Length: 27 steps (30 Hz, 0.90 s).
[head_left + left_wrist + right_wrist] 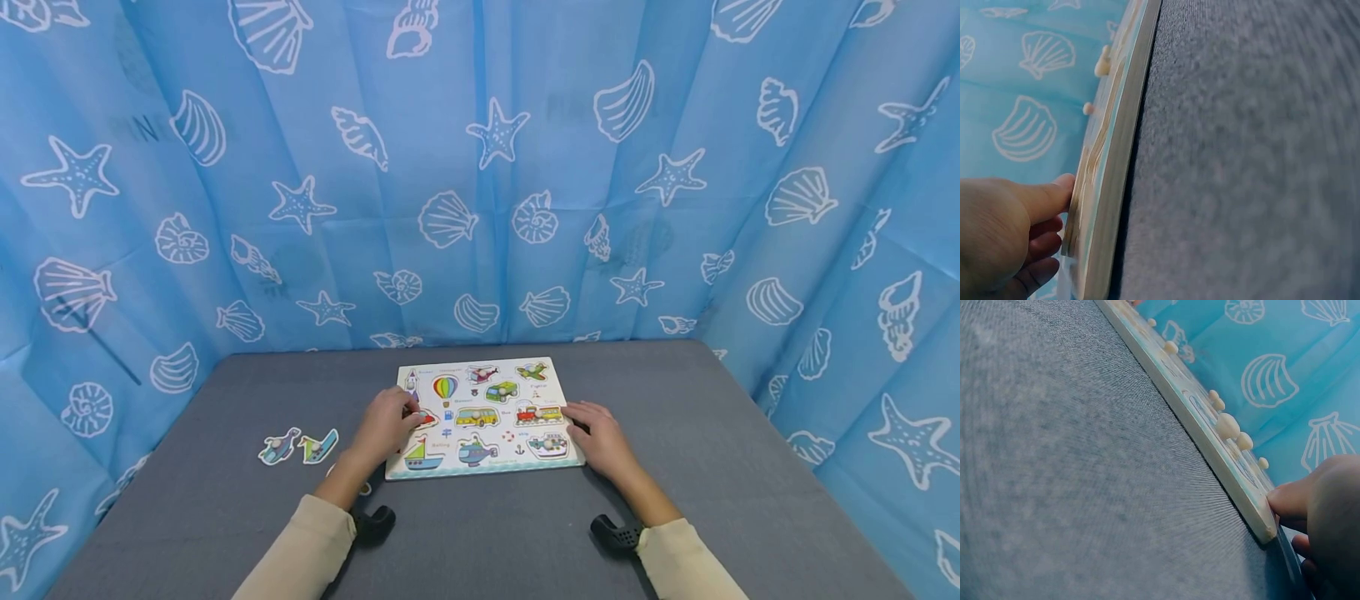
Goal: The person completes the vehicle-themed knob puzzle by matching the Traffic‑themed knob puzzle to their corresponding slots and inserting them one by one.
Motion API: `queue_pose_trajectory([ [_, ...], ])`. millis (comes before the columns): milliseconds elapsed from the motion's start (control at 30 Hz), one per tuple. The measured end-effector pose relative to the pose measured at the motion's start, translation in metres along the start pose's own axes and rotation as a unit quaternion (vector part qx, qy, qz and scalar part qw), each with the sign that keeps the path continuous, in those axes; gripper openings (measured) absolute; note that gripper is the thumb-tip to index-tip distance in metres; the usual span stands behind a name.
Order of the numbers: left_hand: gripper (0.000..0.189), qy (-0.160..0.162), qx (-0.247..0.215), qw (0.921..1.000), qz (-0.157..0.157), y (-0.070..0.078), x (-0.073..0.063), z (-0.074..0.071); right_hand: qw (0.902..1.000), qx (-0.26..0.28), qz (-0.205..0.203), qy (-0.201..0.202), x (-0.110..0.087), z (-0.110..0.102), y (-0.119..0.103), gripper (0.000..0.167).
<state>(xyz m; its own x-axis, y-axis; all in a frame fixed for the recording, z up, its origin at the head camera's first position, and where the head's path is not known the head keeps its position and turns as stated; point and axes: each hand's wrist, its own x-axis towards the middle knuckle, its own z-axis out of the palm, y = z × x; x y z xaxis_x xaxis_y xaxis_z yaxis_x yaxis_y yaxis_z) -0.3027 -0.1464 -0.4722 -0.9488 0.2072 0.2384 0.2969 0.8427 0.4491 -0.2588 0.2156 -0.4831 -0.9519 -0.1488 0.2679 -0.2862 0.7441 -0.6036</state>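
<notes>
A wooden knobbed puzzle board (468, 474) with vehicle pictures lies on the table between my hands. At its left side my left hand (384, 423) pinches a red car puzzle piece (427, 419), partly covered by the fingers. Seen from the left wrist, the thumb (1054, 197) meets a layered wooden edge over the board, with the other fingers curled below it. My right hand (600, 437) rests at the board's right edge beside the train piece (538, 414), fingers loosely extended. In the right wrist view its thumb (1285, 499) touches the board near the corner.
Left of the board lie two loose puzzle pieces, one bluish-purple (280, 447) and one green and blue (319, 447). Another piece (365, 489) is mostly hidden beneath the left forearm. A blue shell-print curtain (495, 275) hangs behind the grey table (480, 542).
</notes>
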Motion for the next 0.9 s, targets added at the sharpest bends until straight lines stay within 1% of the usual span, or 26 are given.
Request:
queue_pose_trajectory([
  [167, 0.016, 0.0, -0.002, 1.0, -0.005, 0.003, 0.002, 0.003, 1.0, 0.0, 0.0, 0.003, 0.001, 0.0, 0.0, 0.034],
  [433, 0.014, 0.002, -0.011, 0.9997, -0.023, 0.006, 0.002, 0.006, 1.0, -0.002, 0.004, 0.002, 0.001, 0.0, -0.001, 0.034],
  [567, 0.01, -0.002, -0.008, 0.9998, -0.02, 0.007, 0.002, 0.005, 1.0, -0.004, 0.005, 0.0, 0.001, 0.001, 0.0, 0.034],
  [733, 0.007, -0.021, -0.024, 0.9994, -0.013, 0.004, 0.002, 0.001, 1.0, -0.007, 0.004, -0.003, 0.001, 0.001, 0.0, 0.034],
  [900, 0.01, -0.049, -0.052, 0.9974, -0.005, 0.003, 0.001, -0.008, 1.0, -0.002, 0.001, 0.002, 0.001, 0.001, 0.001, 0.034],
])
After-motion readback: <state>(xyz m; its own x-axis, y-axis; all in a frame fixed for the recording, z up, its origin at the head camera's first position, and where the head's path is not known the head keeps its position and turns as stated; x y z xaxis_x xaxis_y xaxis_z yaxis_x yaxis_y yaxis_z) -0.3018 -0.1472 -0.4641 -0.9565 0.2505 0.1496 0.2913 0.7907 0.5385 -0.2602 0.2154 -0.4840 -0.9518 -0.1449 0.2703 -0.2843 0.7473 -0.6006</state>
